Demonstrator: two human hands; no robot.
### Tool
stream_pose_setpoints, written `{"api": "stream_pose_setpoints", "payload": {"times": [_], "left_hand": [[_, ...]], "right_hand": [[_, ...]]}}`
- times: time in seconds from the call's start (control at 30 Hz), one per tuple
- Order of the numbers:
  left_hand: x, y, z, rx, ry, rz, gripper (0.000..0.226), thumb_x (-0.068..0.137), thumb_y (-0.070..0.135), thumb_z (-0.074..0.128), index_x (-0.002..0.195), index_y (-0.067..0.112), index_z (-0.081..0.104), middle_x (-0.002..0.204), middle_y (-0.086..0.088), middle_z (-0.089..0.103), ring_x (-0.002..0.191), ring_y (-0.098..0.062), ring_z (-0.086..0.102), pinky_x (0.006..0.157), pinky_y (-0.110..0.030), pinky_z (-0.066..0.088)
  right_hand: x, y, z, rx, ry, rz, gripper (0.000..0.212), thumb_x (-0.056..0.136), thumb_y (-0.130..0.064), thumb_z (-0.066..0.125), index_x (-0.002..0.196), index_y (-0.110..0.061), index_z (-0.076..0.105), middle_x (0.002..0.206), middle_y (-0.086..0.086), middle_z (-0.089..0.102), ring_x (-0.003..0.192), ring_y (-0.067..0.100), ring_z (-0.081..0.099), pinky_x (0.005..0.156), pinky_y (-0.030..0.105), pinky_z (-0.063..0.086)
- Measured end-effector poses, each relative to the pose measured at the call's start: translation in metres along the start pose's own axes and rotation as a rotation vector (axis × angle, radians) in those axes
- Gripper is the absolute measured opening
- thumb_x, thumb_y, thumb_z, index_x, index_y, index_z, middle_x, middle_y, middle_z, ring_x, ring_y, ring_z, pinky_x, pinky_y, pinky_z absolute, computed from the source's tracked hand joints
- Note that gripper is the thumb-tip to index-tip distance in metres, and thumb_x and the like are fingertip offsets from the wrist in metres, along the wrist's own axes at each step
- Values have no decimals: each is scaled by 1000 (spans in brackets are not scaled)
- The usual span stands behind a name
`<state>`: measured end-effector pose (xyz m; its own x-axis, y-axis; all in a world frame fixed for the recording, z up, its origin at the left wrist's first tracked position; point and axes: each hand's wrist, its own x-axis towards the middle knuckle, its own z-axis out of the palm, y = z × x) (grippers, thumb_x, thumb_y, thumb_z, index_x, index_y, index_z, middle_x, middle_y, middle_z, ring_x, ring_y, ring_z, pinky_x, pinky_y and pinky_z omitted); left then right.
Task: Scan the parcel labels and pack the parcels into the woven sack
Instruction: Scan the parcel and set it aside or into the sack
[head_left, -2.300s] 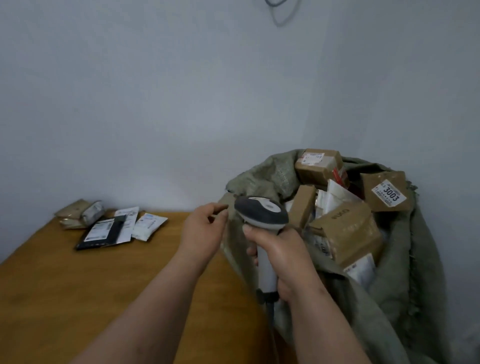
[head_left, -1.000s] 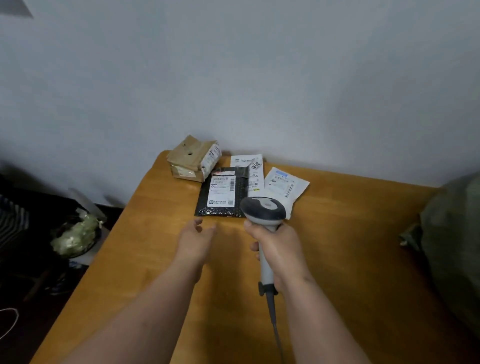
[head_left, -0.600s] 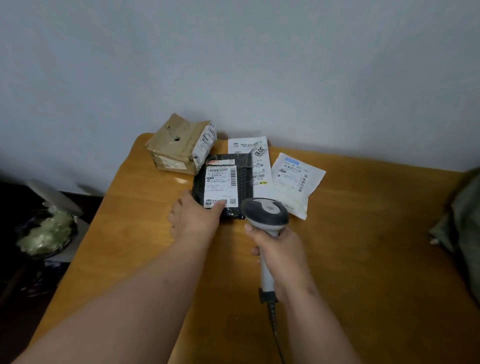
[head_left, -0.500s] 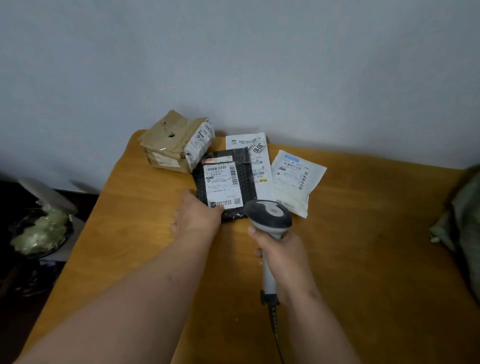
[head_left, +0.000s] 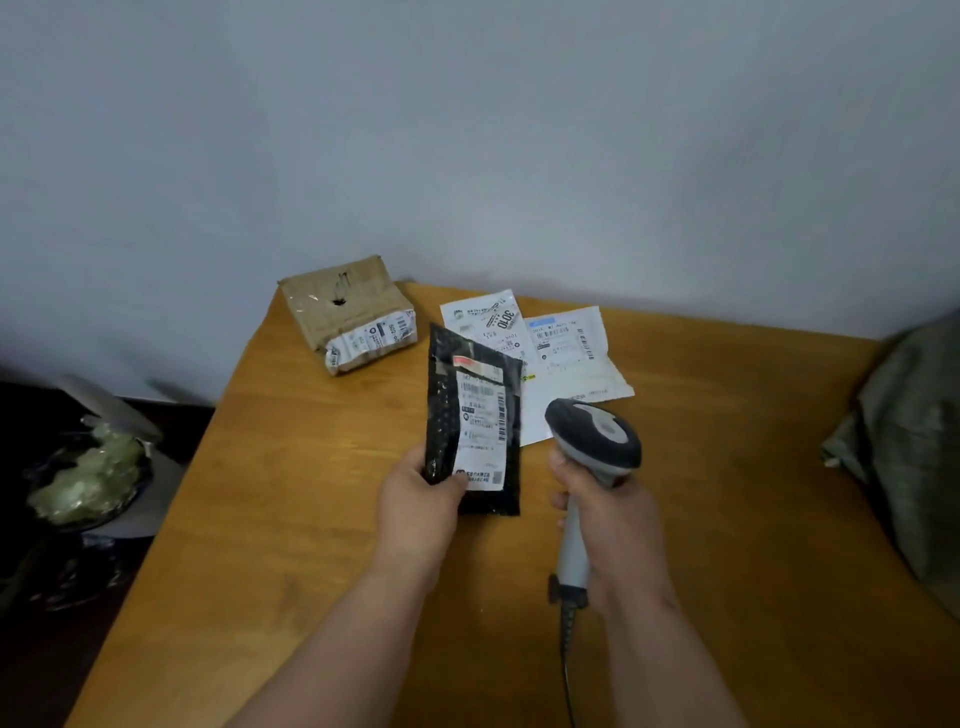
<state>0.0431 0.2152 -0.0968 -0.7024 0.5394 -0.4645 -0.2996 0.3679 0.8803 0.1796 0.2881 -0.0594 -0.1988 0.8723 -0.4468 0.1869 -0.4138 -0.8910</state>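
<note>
My left hand (head_left: 415, 504) pinches the near left corner of a flat black parcel (head_left: 441, 410) with a white label, lifted and tilted above the wooden table (head_left: 291, 467). Right beside it, my right hand (head_left: 613, 525) grips the handle of a grey barcode scanner (head_left: 592, 436), its head next to the parcel's right edge. Two white flat parcels (head_left: 566, 353) lie behind on the table. A brown taped box (head_left: 343, 306) with a label sits at the far left corner. The green woven sack (head_left: 914, 447) shows at the right edge.
The table stands against a pale wall. To its left, on the dark floor, stands a bin (head_left: 83, 483) with crumpled greenish material in it. The scanner's cable (head_left: 569, 670) runs down toward me.
The view turned from the sack to the table's far left end. My left hand reached the black parcel, gripped its near edge and lifted it off the table toward the scanner.
</note>
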Motion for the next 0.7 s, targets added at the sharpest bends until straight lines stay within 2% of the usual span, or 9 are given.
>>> {"api": "stream_pose_setpoints", "payload": {"times": [0.07, 0.13, 0.17, 0.23, 0.3, 0.37, 0.43, 0.6, 0.7], "left_hand": [[-18, -3, -4, 110, 57, 161, 47, 90, 2, 66, 122, 36, 66, 110, 11, 64, 100, 4, 61, 89, -19, 51], [-34, -3, -6, 159, 47, 280, 48, 91, 4, 67, 127, 37, 63, 112, 8, 55, 99, 17, 50, 83, -2, 42], [-42, -2, -6, 140, 16, 305, 45, 91, 4, 67, 125, 33, 65, 113, 5, 57, 99, 19, 49, 83, -2, 42], [-62, 2, -6, -17, -73, 229, 36, 94, 4, 64, 119, 28, 69, 114, -2, 67, 103, 3, 61, 94, -23, 51], [-80, 8, -8, -231, -125, 96, 30, 96, 4, 61, 112, 28, 70, 106, -2, 75, 100, -19, 71, 90, -40, 56], [-94, 13, -13, -406, -134, 35, 29, 95, 2, 59, 108, 26, 69, 100, -2, 78, 92, -21, 74, 73, -33, 60], [-110, 16, -17, -492, -118, 24, 30, 94, 0, 59, 111, 24, 68, 100, -4, 78, 89, -20, 75, 63, -27, 59], [-155, 17, -15, -583, -72, 64, 32, 93, -2, 58, 108, 25, 68, 99, -4, 78, 86, -19, 75, 60, -26, 58], [-182, 16, -7, -612, -7, 85, 33, 93, -4, 58, 108, 25, 67, 95, -3, 78, 81, -16, 75, 59, -25, 57]], "right_hand": [[-14, 0, 0, 34, -49, -7, 26, 78, -36, 82, 101, -33, 71, 85, -13, 76, 93, 13, 70, 80, 36, 54], [-30, -3, 2, 77, -123, -21, 22, 78, -35, 83, 95, -43, 74, 93, -20, 75, 104, 14, 68, 92, 41, 53], [-39, -5, 3, 89, -152, -30, 21, 77, -36, 84, 92, -47, 75, 96, -21, 75, 106, 15, 67, 95, 43, 52], [-53, -8, 2, 101, -182, -43, 23, 72, -41, 85, 92, -46, 77, 101, -11, 77, 105, 20, 69, 98, 51, 52], [-65, -12, -5, 118, -177, -55, 23, 71, -39, 84, 93, -36, 78, 100, 0, 78, 101, 27, 71, 98, 59, 52], [-76, -18, -15, 138, -188, -87, 22, 75, -34, 83, 96, -34, 78, 101, 1, 78, 101, 27, 72, 98, 59, 52], [-89, -25, -27, 162, -231, -123, 32, 72, -33, 86, 103, -30, 77, 106, -1, 78, 103, 24, 72, 99, 57, 52], [-127, -38, -64, 92, -272, -183, 18, 81, -27, 82, 95, -39, 78, 102, -4, 78, 103, 26, 71, 98, 57, 52], [-151, -46, -89, 51, -302, -227, 19, 81, -31, 81, 90, -47, 76, 96, -8, 78, 99, 22, 71, 92, 48, 55]]}}
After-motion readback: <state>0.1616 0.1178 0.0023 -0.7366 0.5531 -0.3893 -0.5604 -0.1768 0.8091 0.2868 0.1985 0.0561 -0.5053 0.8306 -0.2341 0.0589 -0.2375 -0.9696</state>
